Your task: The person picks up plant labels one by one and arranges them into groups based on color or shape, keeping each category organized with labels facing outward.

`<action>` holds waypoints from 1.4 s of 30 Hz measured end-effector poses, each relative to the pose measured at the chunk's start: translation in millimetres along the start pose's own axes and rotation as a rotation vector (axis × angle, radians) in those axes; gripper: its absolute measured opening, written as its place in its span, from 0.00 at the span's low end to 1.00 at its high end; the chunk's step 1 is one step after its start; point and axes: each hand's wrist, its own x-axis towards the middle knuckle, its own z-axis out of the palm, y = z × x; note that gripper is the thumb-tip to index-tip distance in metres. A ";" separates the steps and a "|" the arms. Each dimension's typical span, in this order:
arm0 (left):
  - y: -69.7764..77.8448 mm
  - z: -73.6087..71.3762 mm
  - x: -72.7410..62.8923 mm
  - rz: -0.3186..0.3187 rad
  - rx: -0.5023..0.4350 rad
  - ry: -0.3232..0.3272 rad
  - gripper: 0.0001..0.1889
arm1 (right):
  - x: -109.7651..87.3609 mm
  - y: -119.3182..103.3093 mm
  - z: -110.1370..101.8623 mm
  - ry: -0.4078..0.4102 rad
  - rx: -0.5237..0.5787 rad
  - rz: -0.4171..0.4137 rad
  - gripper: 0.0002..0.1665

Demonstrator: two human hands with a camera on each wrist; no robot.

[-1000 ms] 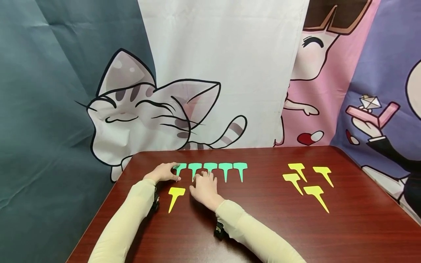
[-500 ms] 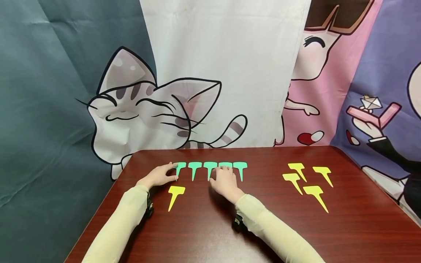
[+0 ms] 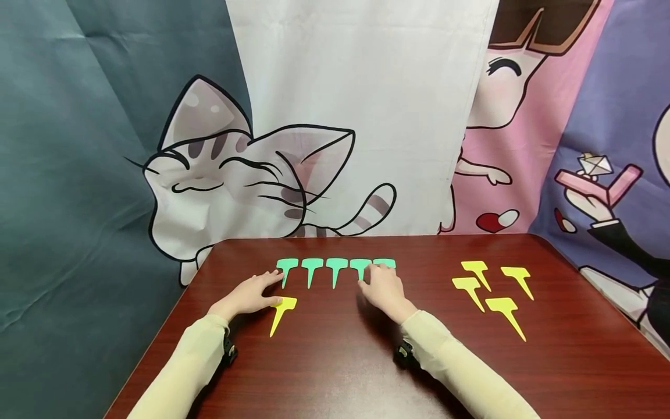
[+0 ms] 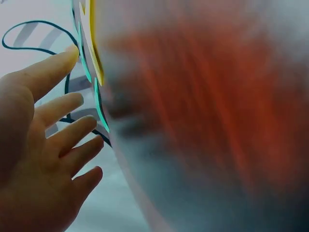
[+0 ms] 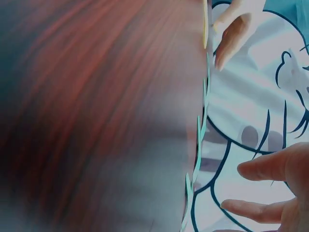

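Observation:
A row of several green T-shaped plant labels [image 3: 337, 270] lies along the far part of the table, stems toward me. My left hand [image 3: 248, 298] is between the leftmost green label [image 3: 288, 266] and a single yellow plant label [image 3: 282, 311], its thumb overlapping the yellow head. In the left wrist view that hand's fingers [image 4: 79, 130] are spread and hold nothing. My right hand [image 3: 386, 290] is at the right end of the row, partly covering the last two green labels. The right wrist view shows its fingers [image 5: 263, 166] apart with nothing between them.
Several yellow plant labels [image 3: 505, 306] lie in a loose group on the right of the dark red wooden table [image 3: 335, 361]. Behind the far edge hangs a cartoon-printed cloth [image 3: 366, 116].
My right hand has slid right along the green row, uncovering the middle labels. My left hand has drawn back from the leftmost green label toward the single yellow one.

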 end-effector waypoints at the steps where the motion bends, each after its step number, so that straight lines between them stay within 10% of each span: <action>1: 2.2 0.3 -1.9 0.007 0.000 0.004 0.35 | -0.2 2.5 -1.2 -0.002 -0.001 0.005 0.22; 42: 24.9 8.0 -35.4 0.092 0.055 -0.056 0.34 | -19.3 124.6 -61.9 0.068 -0.102 0.086 0.22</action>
